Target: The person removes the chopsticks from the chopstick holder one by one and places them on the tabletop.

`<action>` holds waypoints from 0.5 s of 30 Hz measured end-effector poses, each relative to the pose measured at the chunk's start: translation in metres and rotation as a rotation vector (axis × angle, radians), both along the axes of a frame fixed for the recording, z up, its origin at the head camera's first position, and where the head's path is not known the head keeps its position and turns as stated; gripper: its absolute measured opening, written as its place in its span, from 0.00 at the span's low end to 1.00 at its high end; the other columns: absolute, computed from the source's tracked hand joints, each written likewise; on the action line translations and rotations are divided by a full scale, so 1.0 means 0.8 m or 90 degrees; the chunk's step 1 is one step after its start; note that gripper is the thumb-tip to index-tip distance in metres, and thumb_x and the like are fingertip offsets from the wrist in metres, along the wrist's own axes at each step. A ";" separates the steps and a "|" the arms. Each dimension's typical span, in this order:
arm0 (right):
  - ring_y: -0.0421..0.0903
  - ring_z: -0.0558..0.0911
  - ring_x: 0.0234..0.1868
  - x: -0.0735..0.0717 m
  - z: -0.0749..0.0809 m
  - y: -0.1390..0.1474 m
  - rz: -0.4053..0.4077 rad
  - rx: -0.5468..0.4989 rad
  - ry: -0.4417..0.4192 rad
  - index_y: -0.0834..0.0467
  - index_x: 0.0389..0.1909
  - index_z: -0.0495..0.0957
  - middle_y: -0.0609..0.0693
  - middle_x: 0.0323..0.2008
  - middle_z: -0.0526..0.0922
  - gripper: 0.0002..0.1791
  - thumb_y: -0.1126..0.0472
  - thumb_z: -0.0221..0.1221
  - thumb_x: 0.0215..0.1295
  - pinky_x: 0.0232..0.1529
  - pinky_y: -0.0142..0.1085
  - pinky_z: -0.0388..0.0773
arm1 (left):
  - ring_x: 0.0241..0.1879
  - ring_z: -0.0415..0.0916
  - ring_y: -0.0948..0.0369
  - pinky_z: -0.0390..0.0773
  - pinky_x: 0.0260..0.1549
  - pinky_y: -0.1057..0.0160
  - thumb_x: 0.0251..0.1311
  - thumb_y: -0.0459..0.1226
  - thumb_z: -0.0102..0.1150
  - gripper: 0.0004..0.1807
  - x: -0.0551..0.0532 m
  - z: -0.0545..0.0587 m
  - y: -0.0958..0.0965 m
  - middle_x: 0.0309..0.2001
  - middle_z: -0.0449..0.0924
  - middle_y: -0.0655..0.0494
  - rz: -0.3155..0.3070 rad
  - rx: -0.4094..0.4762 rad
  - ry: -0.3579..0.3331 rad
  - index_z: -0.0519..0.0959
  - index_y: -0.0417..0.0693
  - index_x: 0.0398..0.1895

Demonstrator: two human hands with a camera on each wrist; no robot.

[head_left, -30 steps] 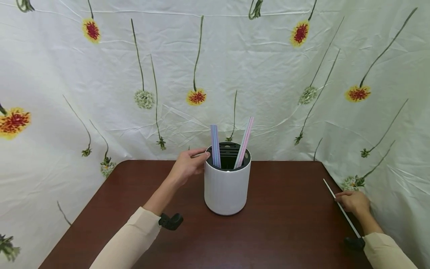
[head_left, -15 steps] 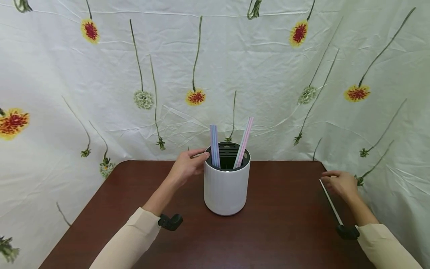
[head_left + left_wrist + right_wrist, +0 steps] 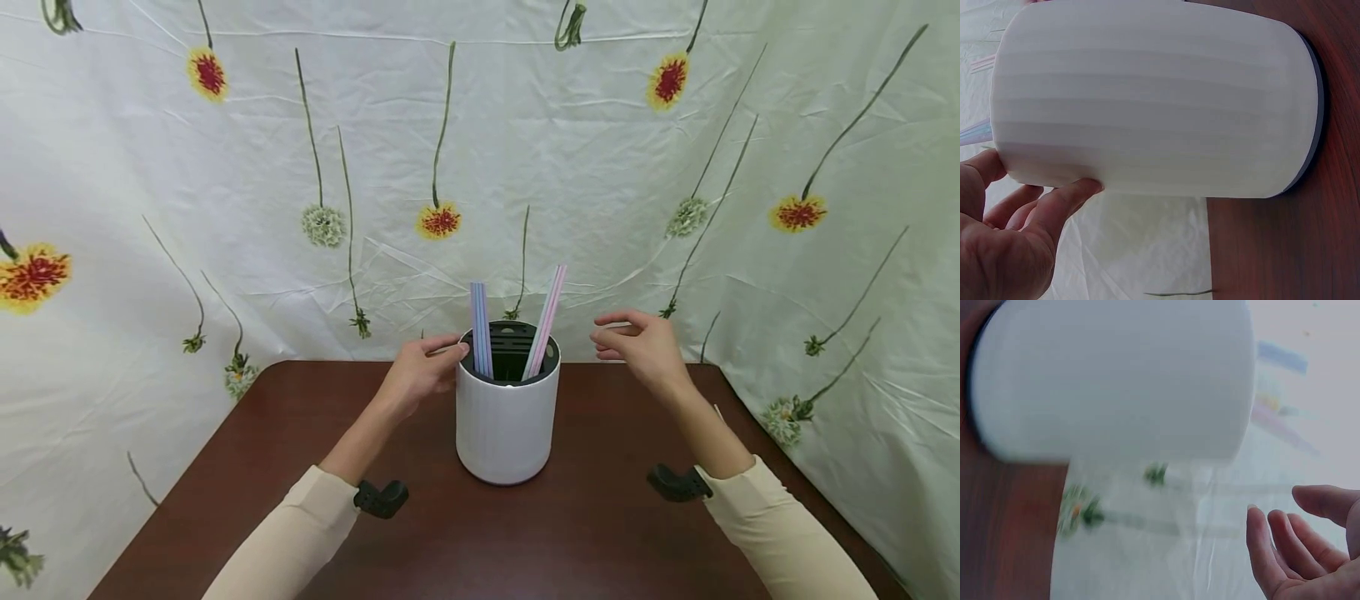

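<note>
A white cylindrical holder [image 3: 506, 433] with a black slotted top stands upright on the table. My left hand [image 3: 422, 379] grips its upper left side, thumb at the rim; the left wrist view shows fingertips [image 3: 1092, 185] against the white wall [image 3: 1160, 100]. Several thin blue-purple sticks [image 3: 482, 329] lean in the left of the opening, and pink and pale sticks [image 3: 546, 321] in the right. My right hand [image 3: 643, 346], holding nothing, is raised to the right of the holder, fingers loosely bent and apart from it. A thin white stick lies at the table's right, mostly hidden behind my right forearm.
The dark red-brown table [image 3: 600, 533] reaches back to a white flower-printed cloth [image 3: 375, 150], which hangs behind and along both sides. Black wrist cameras [image 3: 381, 498] sit on both wrists.
My right hand has let go of the thin white stick at the table's right edge, risen and moved left toward the holder. My left hand has stayed on the holder.
</note>
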State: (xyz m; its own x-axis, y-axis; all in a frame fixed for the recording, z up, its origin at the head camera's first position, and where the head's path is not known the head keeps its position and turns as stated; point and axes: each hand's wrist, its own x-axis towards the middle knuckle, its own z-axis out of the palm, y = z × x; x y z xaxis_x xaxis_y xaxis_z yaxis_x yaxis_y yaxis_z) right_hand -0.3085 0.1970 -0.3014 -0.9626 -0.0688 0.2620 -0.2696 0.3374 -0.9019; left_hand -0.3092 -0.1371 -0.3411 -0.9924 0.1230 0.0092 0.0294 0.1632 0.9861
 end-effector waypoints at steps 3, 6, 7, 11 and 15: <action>0.44 0.90 0.37 0.000 0.005 -0.029 0.038 -0.049 0.002 0.66 0.55 0.80 0.65 0.46 0.87 0.18 0.63 0.65 0.68 0.48 0.42 0.87 | 0.61 0.79 0.49 0.81 0.56 0.45 0.69 0.46 0.63 0.29 -0.001 -0.001 0.000 0.67 0.76 0.44 0.000 0.001 0.000 0.74 0.48 0.70; 0.46 0.90 0.39 0.000 0.005 -0.051 0.059 -0.069 0.001 0.67 0.57 0.80 0.67 0.48 0.86 0.18 0.65 0.64 0.68 0.47 0.40 0.87 | 0.62 0.79 0.48 0.80 0.56 0.44 0.69 0.46 0.63 0.29 -0.002 -0.002 0.000 0.67 0.76 0.43 -0.001 0.005 0.001 0.74 0.48 0.70; 0.47 0.90 0.40 -0.001 0.003 -0.057 0.063 -0.074 0.001 0.67 0.57 0.79 0.68 0.49 0.86 0.19 0.66 0.64 0.67 0.47 0.39 0.87 | 0.62 0.79 0.48 0.80 0.56 0.44 0.69 0.46 0.64 0.29 -0.003 -0.002 0.000 0.67 0.76 0.43 -0.002 0.007 0.001 0.74 0.47 0.70; 0.47 0.90 0.38 -0.001 -0.004 -0.072 0.067 -0.101 0.006 0.67 0.55 0.80 0.66 0.47 0.87 0.18 0.67 0.66 0.66 0.46 0.38 0.87 | 0.61 0.79 0.48 0.80 0.56 0.44 0.69 0.45 0.63 0.28 -0.003 -0.003 0.001 0.66 0.76 0.43 -0.003 0.010 0.001 0.74 0.48 0.70; 0.42 0.88 0.36 -0.002 -0.013 -0.077 0.052 -0.108 0.020 0.68 0.52 0.81 0.61 0.43 0.89 0.17 0.67 0.67 0.64 0.45 0.34 0.87 | 0.61 0.79 0.48 0.80 0.56 0.44 0.70 0.45 0.63 0.28 -0.002 -0.003 0.001 0.67 0.76 0.43 -0.003 0.011 -0.001 0.74 0.48 0.70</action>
State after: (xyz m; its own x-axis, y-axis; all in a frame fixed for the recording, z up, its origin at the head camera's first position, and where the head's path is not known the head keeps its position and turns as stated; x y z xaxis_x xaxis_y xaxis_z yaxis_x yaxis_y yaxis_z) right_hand -0.3104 0.1355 -0.3117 -0.9467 -0.0982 0.3069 -0.3193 0.1567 -0.9346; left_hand -0.3111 -0.1362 -0.3432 -0.9919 0.1269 0.0098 0.0285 0.1465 0.9888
